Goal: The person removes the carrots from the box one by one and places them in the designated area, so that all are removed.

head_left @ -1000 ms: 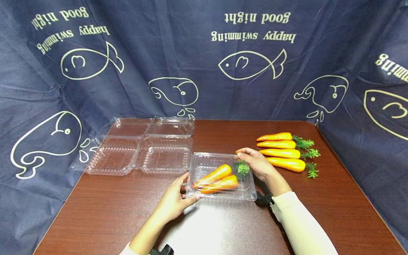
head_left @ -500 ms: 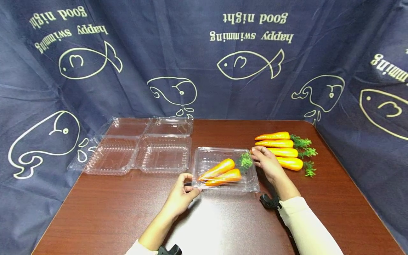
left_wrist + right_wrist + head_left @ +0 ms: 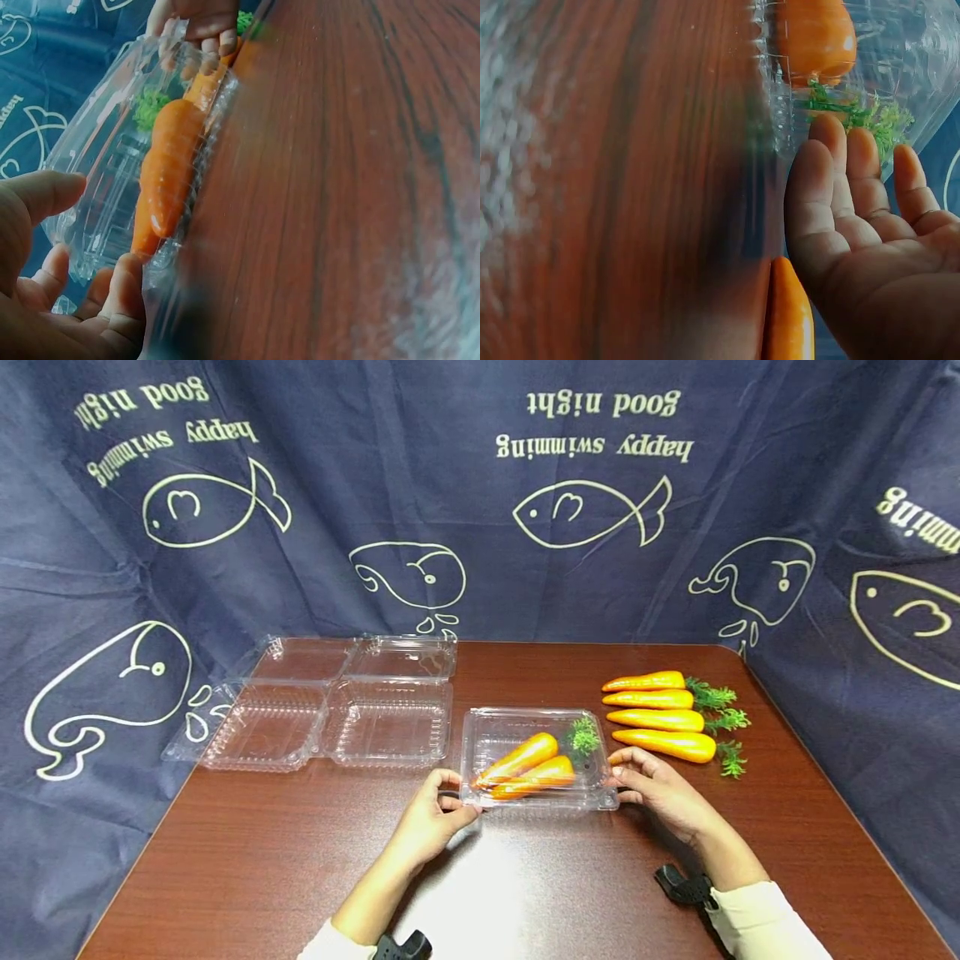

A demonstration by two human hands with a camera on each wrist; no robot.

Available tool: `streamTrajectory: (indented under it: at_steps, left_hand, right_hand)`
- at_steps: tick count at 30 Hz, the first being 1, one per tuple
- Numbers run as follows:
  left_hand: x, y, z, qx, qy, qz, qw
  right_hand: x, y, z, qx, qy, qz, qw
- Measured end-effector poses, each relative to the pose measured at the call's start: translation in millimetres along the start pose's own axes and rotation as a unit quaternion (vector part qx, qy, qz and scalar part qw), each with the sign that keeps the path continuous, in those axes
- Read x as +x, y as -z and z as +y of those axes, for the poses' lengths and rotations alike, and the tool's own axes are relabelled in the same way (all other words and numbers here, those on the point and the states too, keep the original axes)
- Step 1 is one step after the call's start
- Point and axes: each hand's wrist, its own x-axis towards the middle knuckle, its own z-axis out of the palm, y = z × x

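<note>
In the head view, a clear plastic clamshell box (image 3: 495,727) with its lid down lies mid-table. Two orange toy carrots (image 3: 520,759) with a green leafy top (image 3: 583,737) show through the lid. My left hand (image 3: 429,818) holds the box's near left corner, thumb at the front and index finger along the left side. At the right end, fairly straight fingers of my right hand (image 3: 667,793) touch the box near its front corner. The right wrist view has these fingertips (image 3: 862,150) beside the leaves, the thumb apart from the others.
Several toy carrots (image 3: 660,720) with green tops lie in a row at the right. Two clear clamshell boxes (image 3: 386,722) stand with lids up at the left. The brown table (image 3: 300,852) ends at a dark blue curtain (image 3: 480,593).
The box has moved a little right and away from me, my left hand going with it. My right hand has slid from its back right corner toward the front right.
</note>
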Motion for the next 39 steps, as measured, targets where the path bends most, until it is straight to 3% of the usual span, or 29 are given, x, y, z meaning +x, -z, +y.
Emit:
streamTrajectory:
  at_steps: [5,10,18,27,32,39]
  left_hand:
    - [3.2,0.0,0.6,-0.007,0.003,0.008,0.9999]
    - [8.8,-0.6,1.3,-0.05,0.012,0.014,0.9986]
    - [14.4,-2.2,-0.6,-0.077,0.009,0.02,0.9968]
    - [16.3,-5.3,0.1,-0.082,-0.007,0.006,0.9966]
    - [18.1,-11.4,-1.4,-0.086,-0.017,0.006,0.9962]
    - [20.1,-13.4,-1.4,-0.048,-0.024,0.019,0.9984]
  right_hand:
    - [0.4,-3.7,0.2,0.004,0.002,-0.02,0.9998]
    - [6.5,-11.9,0.5,0.007,0.011,-0.038,0.9992]
    - [7.7,-23.6,0.1,-0.02,-0.01,0.019,0.9996]
    - [10.9,-26.5,2.5,-0.057,-0.009,0.041,0.9975]
    - [12.0,-30.3,-2.6,-0.101,-0.02,0.083,0.9912]
    - [12.1,-35.3,-9.3,-0.2,-0.003,0.137,0.9703]
